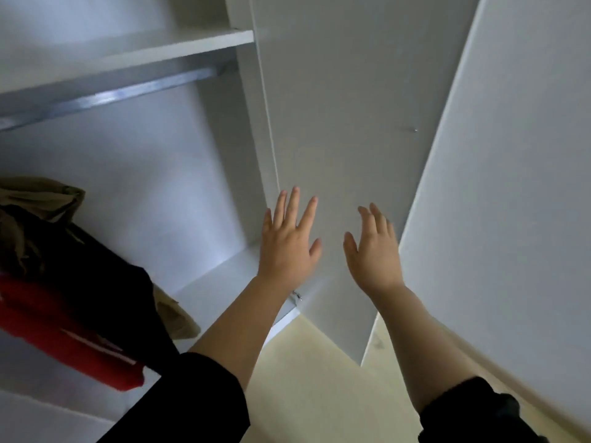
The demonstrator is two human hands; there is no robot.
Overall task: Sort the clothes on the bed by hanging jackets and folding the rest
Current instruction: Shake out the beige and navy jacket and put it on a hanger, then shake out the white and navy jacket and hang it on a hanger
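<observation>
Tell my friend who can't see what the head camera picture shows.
A person's left hand and right hand, fingers spread, reach toward a white wardrobe door. Inside the open wardrobe, at the left, are red, black and tan clothes below a metal rail and a shelf.

I get one wide-angle view from the person's head, facing forward and close into the open white panel wardrobe point(179, 193). The frame is rolled, so the flat white wardrobe door point(335, 123) leans. The left hand point(286, 247) and right hand point(375, 254) sit mid-frame, forearms running in from the bottom edge over the pale cream floor point(307, 394).
</observation>
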